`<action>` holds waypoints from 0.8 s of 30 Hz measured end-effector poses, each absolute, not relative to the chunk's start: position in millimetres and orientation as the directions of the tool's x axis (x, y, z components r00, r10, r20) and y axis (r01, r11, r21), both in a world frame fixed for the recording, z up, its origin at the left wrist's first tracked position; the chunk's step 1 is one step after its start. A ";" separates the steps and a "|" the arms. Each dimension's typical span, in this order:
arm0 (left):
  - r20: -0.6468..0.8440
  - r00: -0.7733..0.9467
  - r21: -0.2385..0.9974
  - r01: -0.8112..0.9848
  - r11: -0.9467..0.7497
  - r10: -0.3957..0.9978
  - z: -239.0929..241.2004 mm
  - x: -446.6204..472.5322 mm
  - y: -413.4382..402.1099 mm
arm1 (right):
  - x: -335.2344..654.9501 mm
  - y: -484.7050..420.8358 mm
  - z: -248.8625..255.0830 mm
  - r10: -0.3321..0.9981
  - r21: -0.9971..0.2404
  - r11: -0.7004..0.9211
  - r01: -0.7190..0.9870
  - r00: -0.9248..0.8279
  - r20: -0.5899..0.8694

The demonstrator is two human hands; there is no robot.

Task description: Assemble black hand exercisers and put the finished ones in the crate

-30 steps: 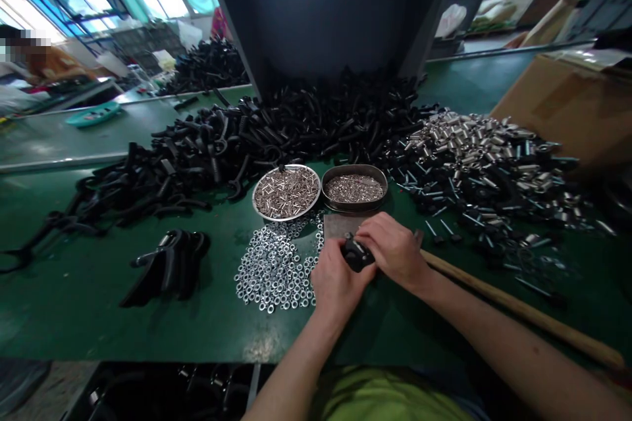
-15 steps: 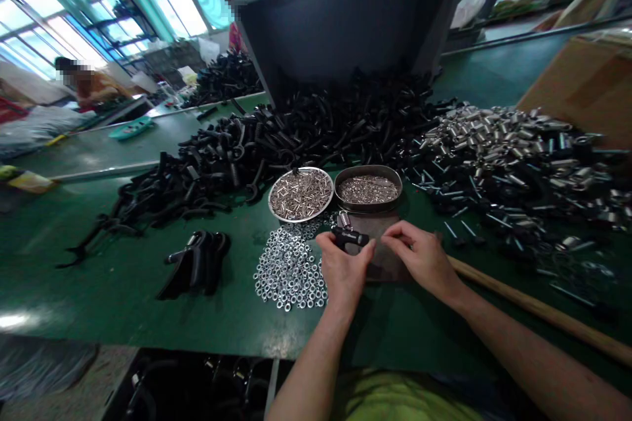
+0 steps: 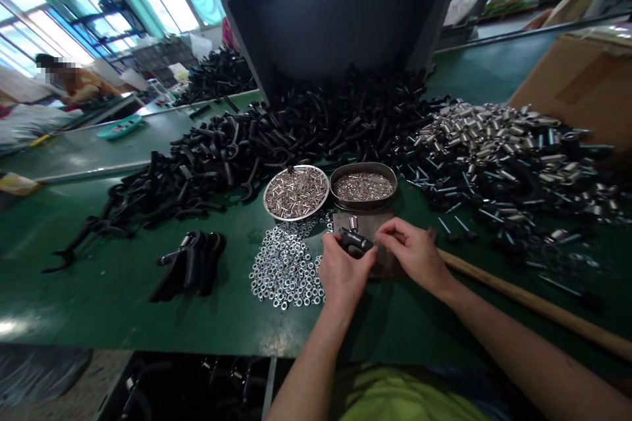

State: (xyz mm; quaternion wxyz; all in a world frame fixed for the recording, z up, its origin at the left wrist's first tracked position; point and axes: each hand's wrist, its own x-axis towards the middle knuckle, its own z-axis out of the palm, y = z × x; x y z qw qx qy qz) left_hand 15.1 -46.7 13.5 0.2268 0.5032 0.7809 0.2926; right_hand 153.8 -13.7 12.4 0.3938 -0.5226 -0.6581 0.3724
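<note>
Green worktop (image 3: 222,319): black part (image 3: 356,241) over the metal plate (image 3: 388,268).
Left hand (image 3: 347,271): your fingers grip it.
Right hand (image 3: 411,252): fingers narrow, contents unclear, just beside its end.
Long axis: pointing toward your right fingers.

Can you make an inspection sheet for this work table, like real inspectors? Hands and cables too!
Surface: green table, flat plate on it.
Job's things: black part, loose metal rings, round dish and oval tin of small metal pieces.
Clutter: heaped black pieces, shiny cylinders, a wooden handle.
Left hand: grips the black part.
Right hand: fingertips near it; can't tell if they hold anything.
Cables: nothing seen.
Surroundings: tipped grey bin, cardboard box, two people behind.
</note>
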 end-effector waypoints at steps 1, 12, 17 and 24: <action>-0.037 -0.372 0.640 0.704 0.308 0.928 13.5 15.8 -47.5 | 153.9 -13.9 12.0 0.982 -0.903 0.173 0.394 -0.143 0.125; 0.091 -0.143 0.288 0.951 0.112 0.985 -0.2 19.7 -49.1 | 161.1 -12.6 -0.9 0.990 -0.923 0.107 0.369 -0.124 0.065; 0.049 -0.207 0.488 0.859 0.157 0.977 4.6 15.3 -51.2 | 158.6 -8.7 3.4 0.974 -0.979 -0.191 -0.071 -0.133 -0.181; -0.041 -0.306 0.818 0.537 0.208 0.951 17.8 12.0 -53.0 | 146.5 -15.1 19.2 0.887 -0.915 -0.391 -0.100 -0.305 -0.346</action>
